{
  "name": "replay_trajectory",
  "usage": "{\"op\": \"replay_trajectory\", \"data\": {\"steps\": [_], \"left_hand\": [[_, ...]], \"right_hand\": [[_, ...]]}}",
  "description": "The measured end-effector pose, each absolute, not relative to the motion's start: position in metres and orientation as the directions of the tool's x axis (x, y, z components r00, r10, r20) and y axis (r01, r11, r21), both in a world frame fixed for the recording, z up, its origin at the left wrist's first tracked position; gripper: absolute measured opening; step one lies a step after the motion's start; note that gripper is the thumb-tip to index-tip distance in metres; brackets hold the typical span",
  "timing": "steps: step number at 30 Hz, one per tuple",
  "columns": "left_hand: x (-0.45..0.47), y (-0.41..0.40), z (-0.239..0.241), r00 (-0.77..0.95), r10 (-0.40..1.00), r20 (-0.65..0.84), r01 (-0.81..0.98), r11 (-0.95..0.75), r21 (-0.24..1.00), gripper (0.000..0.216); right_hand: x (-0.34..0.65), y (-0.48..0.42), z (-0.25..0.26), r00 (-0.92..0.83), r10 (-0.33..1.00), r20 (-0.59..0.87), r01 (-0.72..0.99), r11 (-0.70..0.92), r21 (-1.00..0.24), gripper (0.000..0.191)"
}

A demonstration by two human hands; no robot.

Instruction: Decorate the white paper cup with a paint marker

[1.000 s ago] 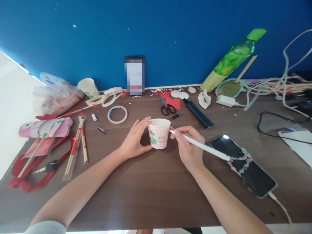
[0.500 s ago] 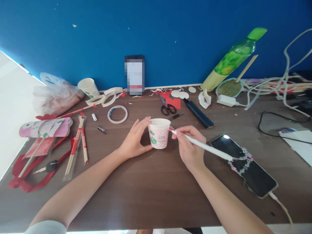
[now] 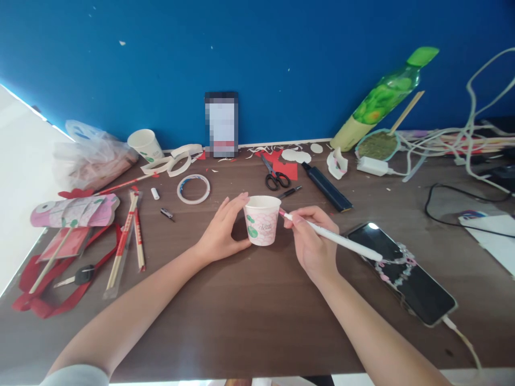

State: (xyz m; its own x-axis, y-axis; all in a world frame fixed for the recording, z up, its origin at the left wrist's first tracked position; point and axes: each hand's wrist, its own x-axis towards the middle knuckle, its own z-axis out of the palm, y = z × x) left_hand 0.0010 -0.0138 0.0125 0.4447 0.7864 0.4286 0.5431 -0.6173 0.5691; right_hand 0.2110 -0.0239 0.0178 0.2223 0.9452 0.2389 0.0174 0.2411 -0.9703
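A small white paper cup [image 3: 262,220] with pink drawn lines and green dots stands upright on the brown desk [image 3: 249,316]. My left hand [image 3: 223,231] wraps round the cup's left side, fingers curled against it. My right hand [image 3: 313,241] pinches a long white pen [image 3: 333,238], whose pink tip touches the cup's right wall near the rim.
A black phone [image 3: 402,271] with a beaded strap lies right of my hand. Scissors [image 3: 274,174], a black marker [image 3: 326,186], a tape ring [image 3: 193,188], chopsticks [image 3: 134,236], a second cup [image 3: 145,145], a green bottle [image 3: 380,99] and cables [image 3: 462,145] crowd the back and sides.
The pen's tip has slid slightly along the cup's right wall; the hands and the cup stay nearly where they were.
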Motion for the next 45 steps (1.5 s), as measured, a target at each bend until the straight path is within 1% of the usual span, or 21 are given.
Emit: {"op": "replay_trajectory", "data": {"steps": [6,11,15,23,30,36,45], "left_hand": [[0.0,-0.013,0.01,0.461,0.787,0.41,0.533,-0.615,0.581,0.094],[0.0,-0.013,0.011,0.448,0.797,0.406,0.54,-0.603,0.587,0.093],[0.0,-0.014,0.011,0.447,0.793,0.414,0.546,-0.609,0.576,0.089],[0.001,-0.015,0.011,0.446,0.785,0.43,0.54,-0.619,0.57,0.084],[0.002,-0.016,0.014,0.441,0.788,0.429,0.544,-0.615,0.571,0.083],[0.002,-0.016,0.015,0.441,0.789,0.427,0.545,-0.614,0.571,0.083],[0.002,-0.016,0.014,0.442,0.79,0.426,0.547,-0.613,0.57,0.082]], "right_hand": [[0.207,-0.028,0.03,0.179,0.949,0.26,0.003,0.263,-0.965,0.008],[0.2,-0.034,0.043,0.082,0.936,0.343,0.027,0.342,-0.939,0.01],[0.198,-0.034,0.043,0.094,0.922,0.375,0.028,0.374,-0.927,0.013],[0.199,-0.034,0.041,0.093,0.922,0.376,0.064,0.371,-0.926,0.013],[0.199,-0.033,0.042,0.089,0.923,0.374,0.057,0.371,-0.927,0.012],[0.2,-0.032,0.043,0.109,0.941,0.319,0.064,0.314,-0.947,0.01],[0.201,-0.032,0.043,0.124,0.945,0.303,0.065,0.297,-0.953,0.009]]}}
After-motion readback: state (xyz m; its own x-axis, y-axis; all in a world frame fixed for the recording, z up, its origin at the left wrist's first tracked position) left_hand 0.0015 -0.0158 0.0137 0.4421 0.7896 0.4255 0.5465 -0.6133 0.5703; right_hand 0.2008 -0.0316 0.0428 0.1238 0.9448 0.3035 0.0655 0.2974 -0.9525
